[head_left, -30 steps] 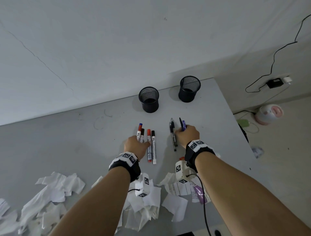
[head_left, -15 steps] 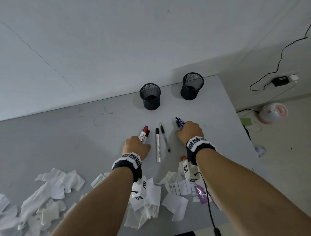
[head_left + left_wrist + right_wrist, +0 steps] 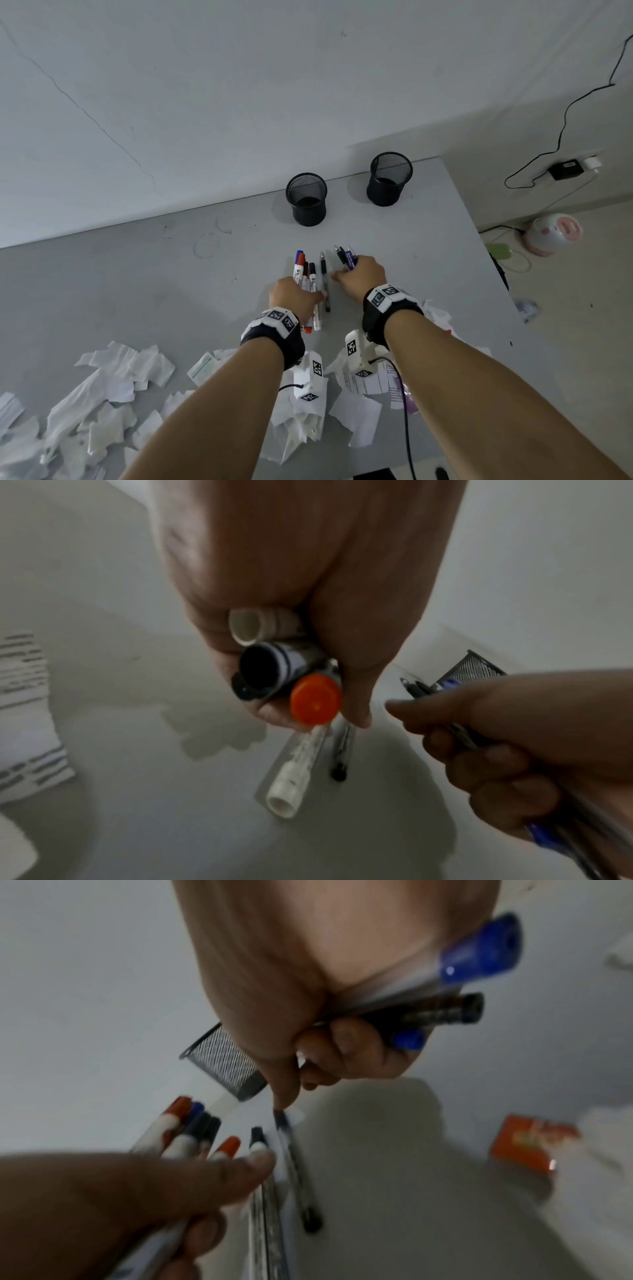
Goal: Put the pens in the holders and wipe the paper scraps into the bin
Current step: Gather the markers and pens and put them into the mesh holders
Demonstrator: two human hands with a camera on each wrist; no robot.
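Grey table (image 3: 137, 291) carries holders (image 3: 307, 200), pens (image 3: 324, 279), scraps (image 3: 113, 377).

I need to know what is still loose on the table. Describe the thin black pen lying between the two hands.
The thin black pen is slim, with a clear barrel, dark grip and black end. It lies flat on the grey table, pointing toward the holders, right of a white marker. The left hand touches or nearly touches its side; the right hand has a finger reaching near it. Neither grips it.
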